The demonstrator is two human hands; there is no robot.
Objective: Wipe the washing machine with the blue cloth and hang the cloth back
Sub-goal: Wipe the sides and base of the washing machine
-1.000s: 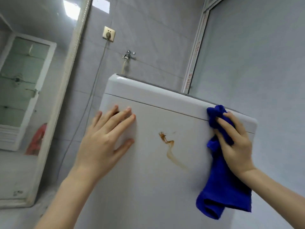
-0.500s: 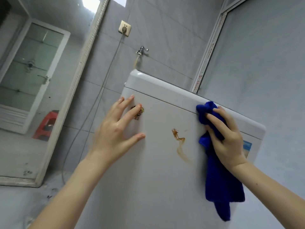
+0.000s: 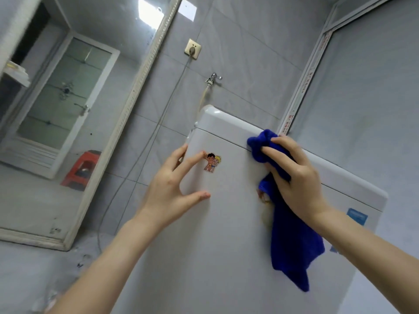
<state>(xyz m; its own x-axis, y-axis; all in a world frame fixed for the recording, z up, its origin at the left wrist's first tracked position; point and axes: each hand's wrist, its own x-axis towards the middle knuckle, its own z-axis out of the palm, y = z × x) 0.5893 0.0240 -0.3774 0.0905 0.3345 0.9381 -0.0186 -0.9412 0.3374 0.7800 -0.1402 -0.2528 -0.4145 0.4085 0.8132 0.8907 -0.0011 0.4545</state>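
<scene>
Head view: left hand (image 3: 172,189) splays open on the washing machine (image 3: 215,241) front, bracing it I'd say, while right hand (image 3: 297,184) clutches the blue cloth (image 3: 292,241) against the panel over a brownish mark (image 3: 264,201).

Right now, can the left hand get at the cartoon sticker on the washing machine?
Probably yes. The left hand rests open on the washing machine, one fingertip right beside the cartoon sticker, nothing between them. The right hand and blue cloth are off to the right.
</scene>
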